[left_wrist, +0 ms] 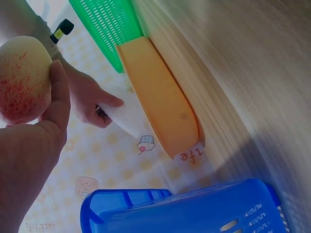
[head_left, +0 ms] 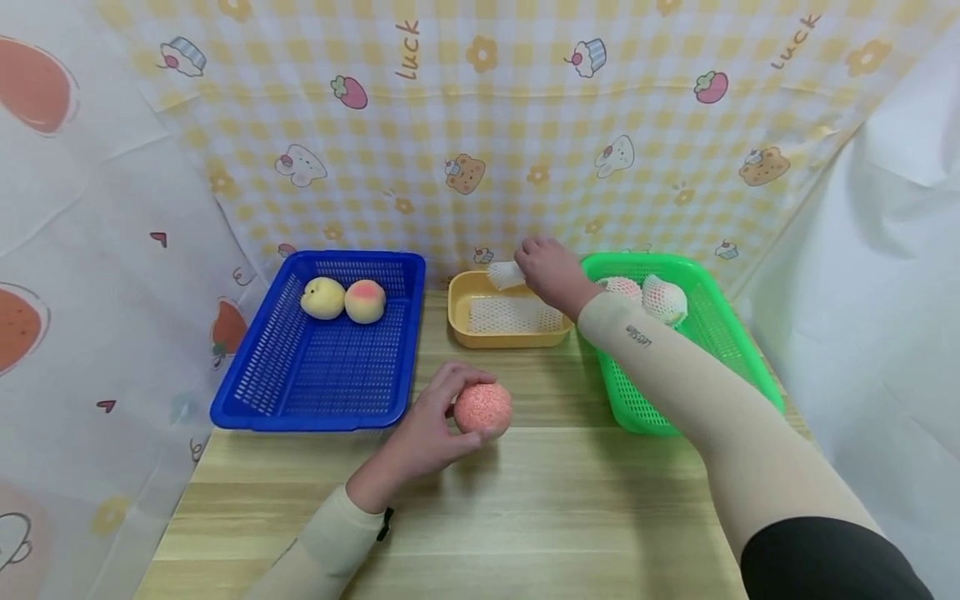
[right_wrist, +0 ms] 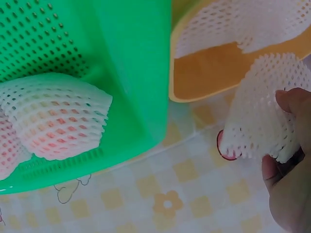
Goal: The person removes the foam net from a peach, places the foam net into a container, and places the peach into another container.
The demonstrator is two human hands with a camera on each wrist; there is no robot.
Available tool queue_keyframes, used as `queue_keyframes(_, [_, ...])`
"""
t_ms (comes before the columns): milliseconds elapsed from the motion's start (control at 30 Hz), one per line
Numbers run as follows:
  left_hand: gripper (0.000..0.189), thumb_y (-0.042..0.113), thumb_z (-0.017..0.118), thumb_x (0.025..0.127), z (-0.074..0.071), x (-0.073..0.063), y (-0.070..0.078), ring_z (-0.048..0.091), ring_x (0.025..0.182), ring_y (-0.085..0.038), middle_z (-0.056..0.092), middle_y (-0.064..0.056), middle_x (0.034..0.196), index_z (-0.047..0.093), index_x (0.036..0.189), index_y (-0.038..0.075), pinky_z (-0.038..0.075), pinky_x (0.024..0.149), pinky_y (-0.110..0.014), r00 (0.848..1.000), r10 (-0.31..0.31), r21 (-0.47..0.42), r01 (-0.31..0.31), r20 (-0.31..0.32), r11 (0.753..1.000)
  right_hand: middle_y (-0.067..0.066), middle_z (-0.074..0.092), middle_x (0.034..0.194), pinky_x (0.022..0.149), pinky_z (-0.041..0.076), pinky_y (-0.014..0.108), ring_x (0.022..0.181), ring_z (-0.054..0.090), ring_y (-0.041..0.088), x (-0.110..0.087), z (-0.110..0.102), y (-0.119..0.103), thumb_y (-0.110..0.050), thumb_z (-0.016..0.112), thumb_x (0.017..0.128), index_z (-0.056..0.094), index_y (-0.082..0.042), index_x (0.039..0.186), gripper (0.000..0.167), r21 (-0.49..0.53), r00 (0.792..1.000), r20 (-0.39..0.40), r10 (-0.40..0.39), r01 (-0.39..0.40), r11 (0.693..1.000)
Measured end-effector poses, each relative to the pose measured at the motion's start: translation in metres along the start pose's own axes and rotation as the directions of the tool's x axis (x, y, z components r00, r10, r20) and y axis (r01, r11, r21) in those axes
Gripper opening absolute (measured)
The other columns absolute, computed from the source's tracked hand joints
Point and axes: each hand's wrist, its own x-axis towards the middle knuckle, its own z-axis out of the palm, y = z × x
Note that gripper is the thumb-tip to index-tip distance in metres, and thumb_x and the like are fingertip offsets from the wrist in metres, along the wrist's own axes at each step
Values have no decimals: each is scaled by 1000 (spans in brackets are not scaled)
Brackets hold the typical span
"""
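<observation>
My left hand grips a reddish peach above the front part of the table, thumb and fingers around its sides. The left wrist view shows the same peach as pale with red speckles. Up at the back, my right hand pinches a white foam net sleeve over the far edge of a yellow tray. In the right wrist view that foam net sleeve hangs beside the tray, between thumb and fingers. More white foam netting lies inside the tray.
On the left stands a blue basket holding two bare peaches. To the right, a green basket contains two fruits in foam nets. A checked curtain hangs right behind the containers, over the wooden table.
</observation>
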Motion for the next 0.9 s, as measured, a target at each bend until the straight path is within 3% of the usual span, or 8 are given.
queue_keyframes(133, [64,14,85,87,0,0,0,62,123,-20,53,2,142,65,147,17,61,97,-37,1000,2,7,-2,3,1000,20,68,116,100,56,52,110,66,38,-2,7,-3,-2,66,107,68,4,120,14,-2,1000,18,-19,19,1000])
queue_keyframes(233, [64,14,85,87,-1,0,0,62,123,-20,54,2,142,65,147,20,61,97,-37,1000,4,7,-5,2,1000,19,64,110,93,59,50,102,66,36,-5,12,-4,-4,69,107,65,4,117,14,-16,997,74,-35,36,999])
queue_keyframes(400, [64,14,85,86,-2,0,1,61,123,-19,54,3,141,65,145,29,60,98,-38,1000,2,9,-2,-3,1000,19,63,113,84,63,47,98,66,34,-8,16,-7,-6,74,104,67,3,120,19,14,980,190,-64,62,998])
queue_keyframes(567, [64,14,85,87,-2,0,1,62,124,-19,54,3,141,65,146,25,60,98,-38,1000,-3,11,3,-4,1000,23,65,122,88,61,50,104,67,37,-12,17,-10,-3,69,105,68,3,125,22,75,950,300,-91,72,995])
queue_keyframes(733, [64,13,85,87,-3,0,0,61,124,-20,53,3,142,65,146,25,60,99,-38,1000,-5,7,5,-6,1000,19,64,116,94,57,51,100,66,35,-14,21,-10,-15,68,106,71,-1,116,18,161,910,394,-128,69,984])
queue_keyframes(900, [63,14,85,87,-3,0,0,61,124,-19,54,3,142,65,145,29,60,99,-37,1000,-1,5,1,-10,1000,17,62,107,94,56,50,94,63,34,-15,26,-9,-15,61,110,73,-2,105,19,216,910,377,-170,92,972])
